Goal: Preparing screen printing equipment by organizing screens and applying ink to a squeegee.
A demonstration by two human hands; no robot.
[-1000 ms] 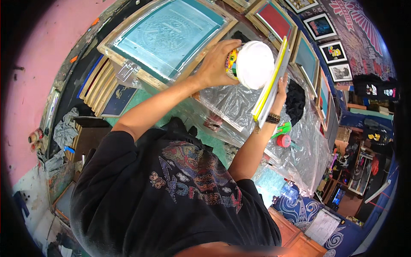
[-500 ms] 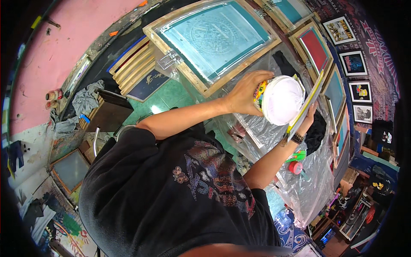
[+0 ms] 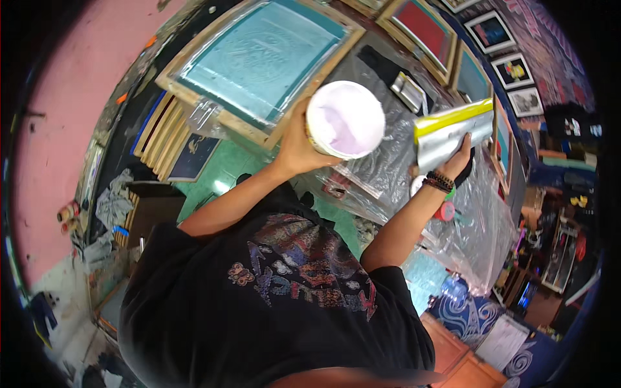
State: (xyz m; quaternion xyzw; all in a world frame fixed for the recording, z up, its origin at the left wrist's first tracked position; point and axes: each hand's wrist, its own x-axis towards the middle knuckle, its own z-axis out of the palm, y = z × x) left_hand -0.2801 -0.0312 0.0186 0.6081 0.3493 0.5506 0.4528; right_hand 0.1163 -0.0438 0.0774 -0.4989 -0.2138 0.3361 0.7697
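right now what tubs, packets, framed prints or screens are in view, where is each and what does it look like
White tub: round, pale pink inside, gripped from the side by left hand.
Silver and yellow sheet: curled, held in right hand.
Printing screen: wooden frame, teal mesh, beyond the tub.
Framed pictures: dark frames, upper right.
Red-mesh screen: top middle.
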